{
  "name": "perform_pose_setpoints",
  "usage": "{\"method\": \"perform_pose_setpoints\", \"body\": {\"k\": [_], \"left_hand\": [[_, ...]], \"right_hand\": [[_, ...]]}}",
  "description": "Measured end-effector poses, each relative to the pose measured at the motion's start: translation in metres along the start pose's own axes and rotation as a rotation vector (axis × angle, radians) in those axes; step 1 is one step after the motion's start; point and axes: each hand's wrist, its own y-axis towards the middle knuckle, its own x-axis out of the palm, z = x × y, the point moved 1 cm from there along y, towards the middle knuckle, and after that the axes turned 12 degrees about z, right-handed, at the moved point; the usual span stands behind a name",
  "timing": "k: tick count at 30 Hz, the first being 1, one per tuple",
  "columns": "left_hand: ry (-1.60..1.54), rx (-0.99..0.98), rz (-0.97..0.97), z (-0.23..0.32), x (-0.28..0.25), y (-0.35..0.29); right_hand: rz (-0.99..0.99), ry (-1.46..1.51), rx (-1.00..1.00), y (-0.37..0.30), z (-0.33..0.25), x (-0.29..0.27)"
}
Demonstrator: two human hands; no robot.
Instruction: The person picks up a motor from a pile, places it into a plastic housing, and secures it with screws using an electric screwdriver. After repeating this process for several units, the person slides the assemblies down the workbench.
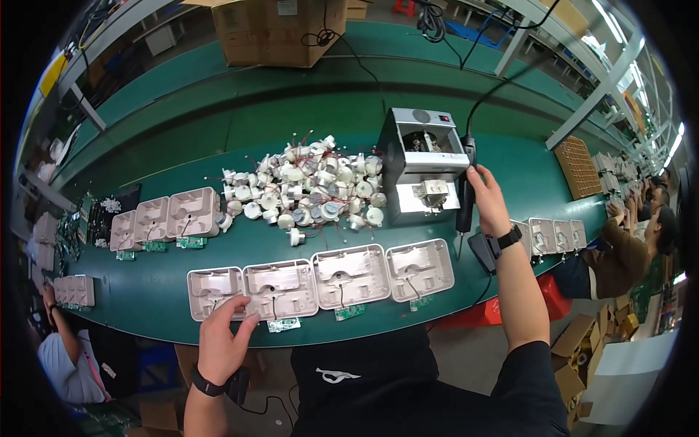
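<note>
My left hand rests on the near edge of a white plastic housing, the leftmost of a row of several housings lying open side up on the green bench. Small green circuit boards hang from them by wires. My right hand grips a black soldering iron, tip down, beside a grey solder machine. A heap of small white motors with red wires lies behind the housings.
More housings sit at the left and at the right. A cardboard box stands at the back. Other people work at the far right and at the lower left. A black pad lies under the iron.
</note>
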Motion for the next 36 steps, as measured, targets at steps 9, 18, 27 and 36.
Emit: {"method": "perform_pose_setpoints", "body": {"k": [9,18,27,36], "left_hand": [[0.065,0.249,-0.194,0.039,-0.019,0.073],[0.485,0.277,-0.243,0.033,0.095,0.138],[0.140,0.106,-0.299,0.025,0.068,0.158],[-1.064,-0.575,-0.216,0.070,-0.002,0.163]], "right_hand": [[-0.179,-0.491,-1.004,-0.096,-0.085,0.036],[-0.595,-1.115,-1.467,-0.111,-0.032,0.133],[-0.603,-1.199,-1.329,-0.093,-0.050,0.143],[-0.614,-0.368,-0.478,-0.065,-0.127,0.120]]}}
